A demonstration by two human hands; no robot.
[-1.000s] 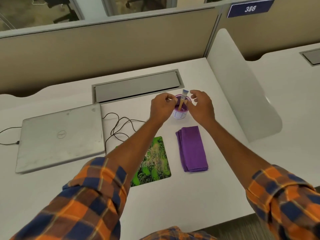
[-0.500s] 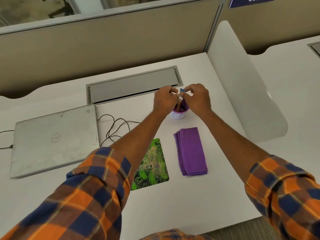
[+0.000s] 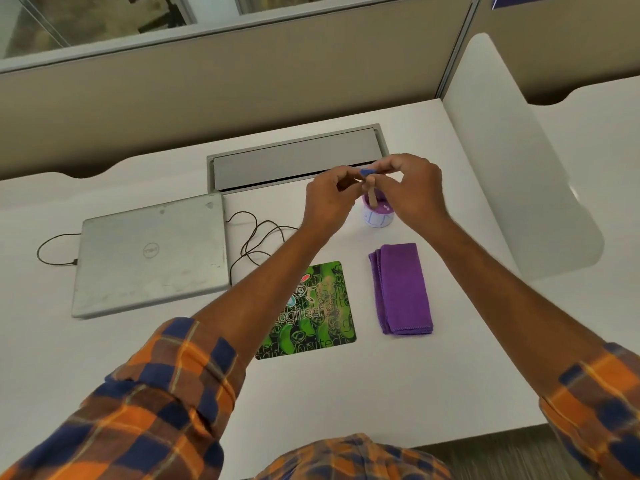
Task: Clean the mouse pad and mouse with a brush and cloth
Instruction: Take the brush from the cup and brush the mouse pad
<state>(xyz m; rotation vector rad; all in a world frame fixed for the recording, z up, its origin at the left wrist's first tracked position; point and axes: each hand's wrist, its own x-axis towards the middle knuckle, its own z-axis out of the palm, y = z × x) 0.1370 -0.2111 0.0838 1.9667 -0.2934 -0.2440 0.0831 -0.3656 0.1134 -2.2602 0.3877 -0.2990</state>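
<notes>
Hands (image 3: 330, 199) (image 3: 412, 195) pinch brush (image 3: 371, 194) upright over cup (image 3: 378, 216); mouse pad (image 3: 311, 311) lies at 6 o'clock, nearer left hand.

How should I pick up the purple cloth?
The purple cloth lies folded flat on the desk, a long strip beside the mouse pad. Probably best to come down from above and pinch across its narrow width near the middle, so the stacked layers lift together. Its right side is free of clutter for the right hand.
</notes>
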